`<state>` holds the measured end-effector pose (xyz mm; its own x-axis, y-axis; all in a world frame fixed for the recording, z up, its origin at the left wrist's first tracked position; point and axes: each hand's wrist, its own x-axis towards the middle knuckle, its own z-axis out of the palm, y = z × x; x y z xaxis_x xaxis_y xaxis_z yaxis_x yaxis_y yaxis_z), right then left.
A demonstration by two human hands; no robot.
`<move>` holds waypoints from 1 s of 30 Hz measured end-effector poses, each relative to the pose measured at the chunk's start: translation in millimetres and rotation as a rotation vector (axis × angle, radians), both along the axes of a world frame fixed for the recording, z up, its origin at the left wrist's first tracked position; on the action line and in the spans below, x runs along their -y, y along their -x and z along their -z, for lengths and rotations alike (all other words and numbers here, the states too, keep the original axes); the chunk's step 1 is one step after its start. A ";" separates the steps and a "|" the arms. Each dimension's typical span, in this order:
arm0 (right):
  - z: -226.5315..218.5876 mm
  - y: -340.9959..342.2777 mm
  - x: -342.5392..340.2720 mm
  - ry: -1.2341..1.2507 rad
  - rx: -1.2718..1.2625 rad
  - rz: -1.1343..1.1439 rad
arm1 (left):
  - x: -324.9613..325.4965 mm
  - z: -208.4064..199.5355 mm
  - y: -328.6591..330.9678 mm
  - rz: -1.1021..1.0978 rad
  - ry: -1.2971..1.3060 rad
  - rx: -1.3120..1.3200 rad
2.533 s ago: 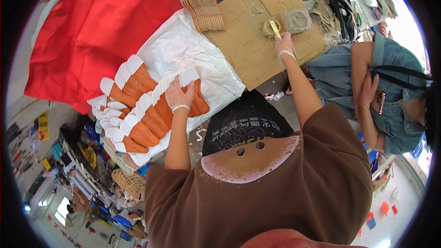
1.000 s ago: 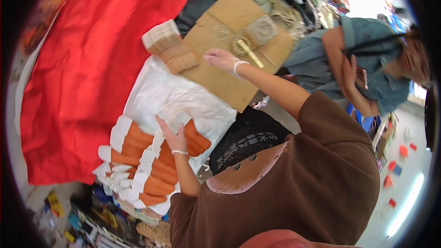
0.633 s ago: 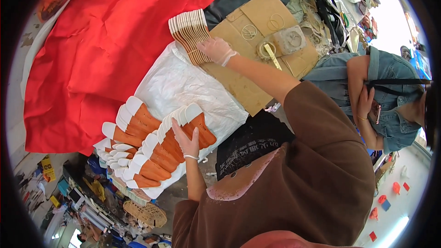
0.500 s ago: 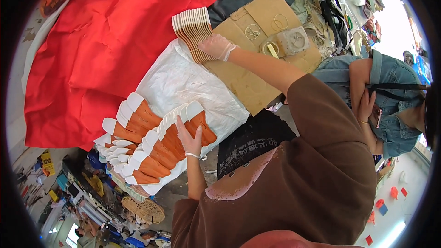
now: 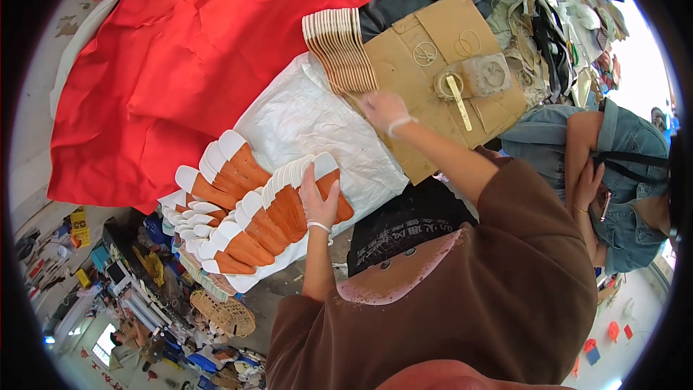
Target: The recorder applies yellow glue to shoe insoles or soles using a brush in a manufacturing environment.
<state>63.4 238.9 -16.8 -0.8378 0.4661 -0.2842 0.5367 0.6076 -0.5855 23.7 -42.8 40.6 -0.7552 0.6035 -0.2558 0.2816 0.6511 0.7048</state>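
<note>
My left hand (image 5: 320, 202), in a thin clear glove, lies with thumb and fingers apart on the near end of a fanned row of orange-brown insoles (image 5: 268, 235) with white ends. My right hand (image 5: 386, 110), also gloved, is just below a second row of insoles (image 5: 341, 47), which overlap closely and show pale and brown edges. Motion blurs its fingers, so their grip is unclear. Both rows are on or against a white plastic sheet (image 5: 289, 97). More orange and white insoles (image 5: 229, 162) are heaped at the left.
Brown cardboard (image 5: 404, 36) carries rubber bands, a tub with a yellow stick (image 5: 458, 103) and a translucent block (image 5: 491, 74). Red cloth (image 5: 180, 58) spreads across the far left. A person in denim (image 5: 628, 144) is close on my right, arms folded. A wicker basket (image 5: 222, 313) sits lower left.
My right hand has drawn back from the far row of insoles toward me, uncovering its near end. The left hand stays on the orange insoles. The whole view has shifted slightly.
</note>
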 end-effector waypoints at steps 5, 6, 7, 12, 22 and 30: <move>20.0 -32.0 23.0 -0.014 -0.026 -0.089 | -21.5 -4.6 7.8 -0.046 -0.003 0.034; 17.7 -30.3 20.0 0.014 -0.075 -0.102 | -27.3 -6.1 12.2 -0.054 -0.003 0.027; 16.1 -26.6 11.3 0.012 -0.082 -0.109 | -37.4 -5.0 19.2 -0.055 -0.027 0.027; 14.8 -10.7 -25.4 0.130 0.001 0.011 | -162.7 -1.8 63.9 -0.056 -0.082 -0.136; 10.4 -14.4 1.3 0.124 0.041 0.020 | -324.9 32.0 111.2 -0.078 0.483 -0.309; 4.5 -42.2 29.4 0.088 0.088 -0.151 | -322.8 47.7 135.5 -0.325 0.359 -0.295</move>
